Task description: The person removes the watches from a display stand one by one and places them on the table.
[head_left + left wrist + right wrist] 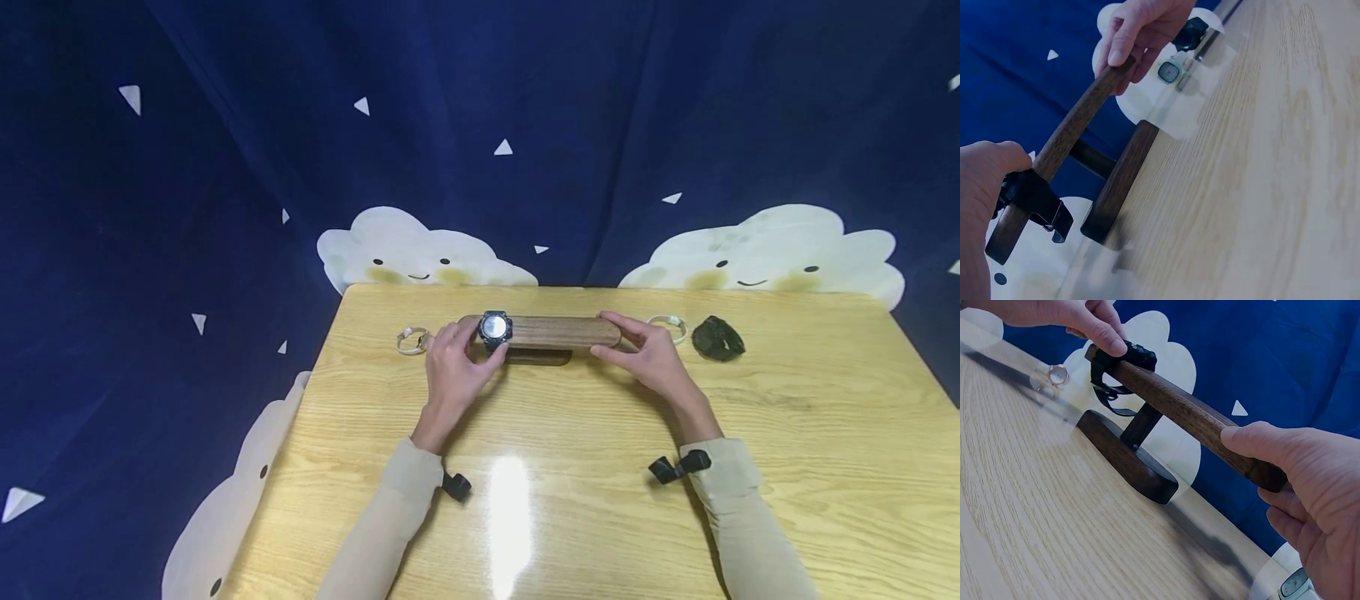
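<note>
A T-shaped wooden watch stand [562, 332] stands near the far edge of the table, its long bar raised over a dark wooden base [1125, 459]. Around the bar's left part hangs a black watch [495, 327] with a round face; its strap dangles loose below the bar in the right wrist view. My left hand [457, 367] pinches this watch between thumb and fingers against the bar. At the opposite end, my right hand [654, 358] grips the rounded tip of the bar, thumb on the near side and fingers on the far side.
Left of the stand lies a watch with a pale strap [412, 341]. Behind my right hand is another light-strapped watch [1169, 72], and beside it a black watch [717, 338]. A dark blue curtain [570, 167] with clouds hangs right behind the wooden table [600, 500].
</note>
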The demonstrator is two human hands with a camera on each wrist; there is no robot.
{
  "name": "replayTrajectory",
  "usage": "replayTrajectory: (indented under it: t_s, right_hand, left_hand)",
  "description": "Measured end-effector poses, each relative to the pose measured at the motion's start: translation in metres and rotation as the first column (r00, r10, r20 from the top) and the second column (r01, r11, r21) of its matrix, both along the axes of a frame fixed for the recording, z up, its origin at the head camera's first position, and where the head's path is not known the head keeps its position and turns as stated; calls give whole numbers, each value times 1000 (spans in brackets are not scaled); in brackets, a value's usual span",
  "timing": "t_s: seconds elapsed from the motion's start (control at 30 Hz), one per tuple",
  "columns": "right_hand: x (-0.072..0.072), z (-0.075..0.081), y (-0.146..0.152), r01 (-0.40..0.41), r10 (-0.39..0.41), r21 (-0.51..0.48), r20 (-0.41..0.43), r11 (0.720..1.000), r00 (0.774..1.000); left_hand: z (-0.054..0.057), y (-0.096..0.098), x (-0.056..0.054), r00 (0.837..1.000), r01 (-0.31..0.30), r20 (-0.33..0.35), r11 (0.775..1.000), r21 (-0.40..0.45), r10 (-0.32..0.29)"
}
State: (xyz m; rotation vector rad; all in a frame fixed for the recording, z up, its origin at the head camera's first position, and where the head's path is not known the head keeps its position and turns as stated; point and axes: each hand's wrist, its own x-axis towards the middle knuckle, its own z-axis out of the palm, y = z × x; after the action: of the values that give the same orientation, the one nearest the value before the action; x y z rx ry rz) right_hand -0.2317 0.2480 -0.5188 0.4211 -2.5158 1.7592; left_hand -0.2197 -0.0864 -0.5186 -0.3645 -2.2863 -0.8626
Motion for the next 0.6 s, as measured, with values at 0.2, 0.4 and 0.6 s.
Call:
replayTrajectory:
  t_s: [0.2,0.4,0.6]
  right_hand:
    - [-2,0,2,-3,3,18,-19,1000,1000]
    - [-2,-1,2,6,-6,-3,-20,1000,1000]
    - [-2,-1,0,-5,5,-2,-25,1000,1000]
  left_hand:
    - [1,-7,0,1000,-10,8,1000,11,10]
    - [0,-13,0,999,-5,38,1000,17,4]
    - [-2,-19,2,999,-20,32,1000,24,19]
